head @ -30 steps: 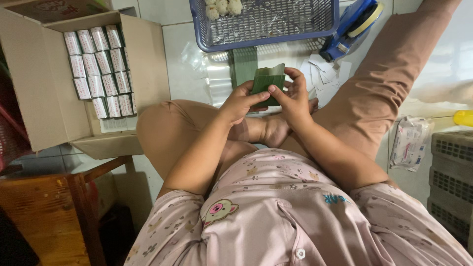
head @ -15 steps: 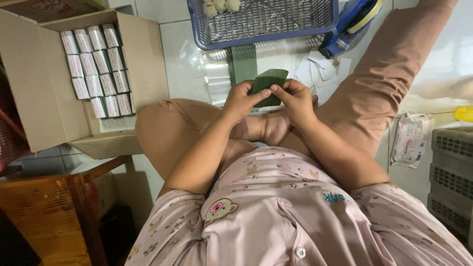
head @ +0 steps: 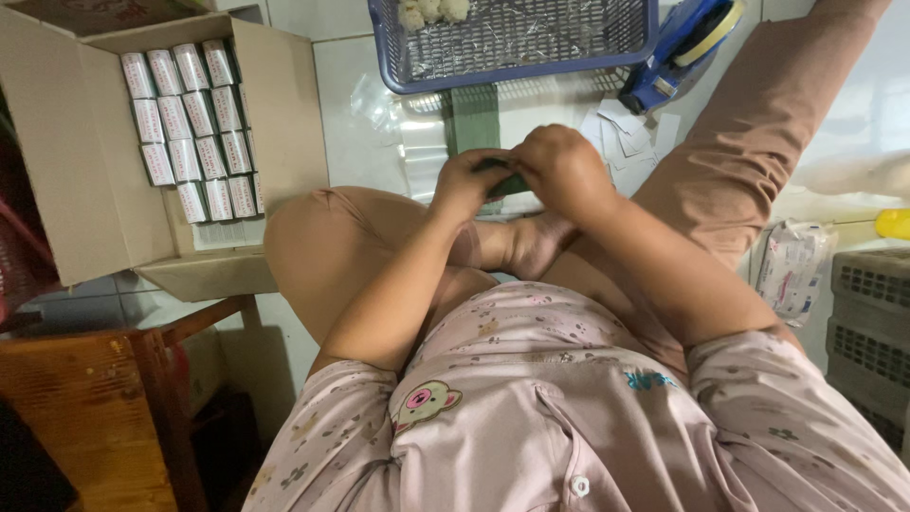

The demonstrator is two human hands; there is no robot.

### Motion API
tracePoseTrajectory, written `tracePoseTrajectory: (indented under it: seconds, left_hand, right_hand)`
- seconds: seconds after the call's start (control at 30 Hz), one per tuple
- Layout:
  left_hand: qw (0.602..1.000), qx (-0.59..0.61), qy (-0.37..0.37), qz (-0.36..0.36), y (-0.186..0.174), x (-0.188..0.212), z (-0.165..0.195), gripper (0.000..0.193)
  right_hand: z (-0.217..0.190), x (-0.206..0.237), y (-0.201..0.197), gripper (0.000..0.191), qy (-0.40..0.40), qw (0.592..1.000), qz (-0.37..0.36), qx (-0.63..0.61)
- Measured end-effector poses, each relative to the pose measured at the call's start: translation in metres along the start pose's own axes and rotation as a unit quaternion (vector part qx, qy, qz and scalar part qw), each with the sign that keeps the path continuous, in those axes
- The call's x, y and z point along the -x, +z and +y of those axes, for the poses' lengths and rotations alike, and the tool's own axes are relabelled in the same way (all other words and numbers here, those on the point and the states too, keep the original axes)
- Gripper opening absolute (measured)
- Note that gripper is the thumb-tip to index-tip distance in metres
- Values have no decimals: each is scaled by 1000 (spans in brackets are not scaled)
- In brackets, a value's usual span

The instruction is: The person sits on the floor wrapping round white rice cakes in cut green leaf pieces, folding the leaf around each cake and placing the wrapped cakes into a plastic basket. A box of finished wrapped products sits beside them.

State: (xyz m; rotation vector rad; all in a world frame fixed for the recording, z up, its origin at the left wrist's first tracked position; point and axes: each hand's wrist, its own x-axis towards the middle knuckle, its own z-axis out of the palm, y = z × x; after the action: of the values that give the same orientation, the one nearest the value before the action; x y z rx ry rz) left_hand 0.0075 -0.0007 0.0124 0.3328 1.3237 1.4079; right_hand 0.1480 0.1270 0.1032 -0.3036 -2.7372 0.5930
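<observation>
— Since the person sits on the pale tiled floor [head: 341,85] with one knee bent and the other leg stretched out, how much room do the hands have?

— Little at the sides. An open brown cardboard carton [head: 66,161] filled with rows of small white boxes [head: 185,133] stands just left of the bent knee, and a blue plastic mesh basket [head: 517,43] closes off the far edge. A blue tape dispenser [head: 678,47] lies beside the basket, near the outstretched leg. The open room is the strip of floor between basket and lap, and even there lie clear plastic bags [head: 398,123], a flat dark green strip [head: 472,118] and white paper slips [head: 626,128].

— And nearer the edges of the view?

— A brown wooden stool [head: 104,408] sits low on the left, a grey plastic crate [head: 872,322] on the right with a white plastic packet [head: 791,270] beside it.

— How are the hands posed?

— Both forearms reach forward over the lap and meet above the crossed foot. The left hand [head: 469,180] curls in from the left, the right hand [head: 564,171] arches over from the right, knuckles up.

— Where is the thing they work on?

— A small dark green carton [head: 507,185] sits between them, mostly covered; only a sliver shows below the fingers. Each grip is closed on it, pinching from opposite sides, well above the floor and just short of the green strip.
</observation>
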Motion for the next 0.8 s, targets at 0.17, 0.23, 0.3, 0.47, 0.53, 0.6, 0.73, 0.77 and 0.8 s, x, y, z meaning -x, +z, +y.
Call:
tracePoseTrajectory:
  seconds: [0.17, 0.23, 0.3, 0.47, 0.53, 0.6, 0.73, 0.77, 0.8]
  left_hand:
    - [983, 164, -68, -49, -23, -8, 1, 24]
    - [984, 163, -51, -54, -25, -7, 0, 24]
    - [982, 172, -44, -58, -24, -5, 0, 25]
    - [974, 210, -61, -65, -26, -3, 10, 32]
    - [963, 233, -74, -116, -30, -1, 14, 38]
    - [977, 162, -57, -128, -32, -1, 13, 41]
    - [993, 16, 37, -114, -22, -3, -1, 46]
    - [991, 25, 57, -120, -20, -2, -5, 48]
    - [993, 36, 39, -109, -19, -3, -7, 50]
  right_hand:
    - [-21, 19, 8, 35, -77, 990, 87, 81]
    - [-25, 23, 8, 39, -86, 988, 87, 98]
    - [-27, 24, 7, 43, -90, 988, 80, 101]
    - [-23, 27, 7, 42, -48, 995, 43, 77]
    - [-17, 30, 9, 42, -10, 999, 50, 9]
    - [-7, 32, 13, 40, 55, 993, 57, -91]
    - [12, 35, 28, 46, 251, 900, 26, -355]
    - [15, 36, 31, 46, 273, 878, 11, -392]
    - [19, 38, 34, 46, 295, 854, -6, -428]
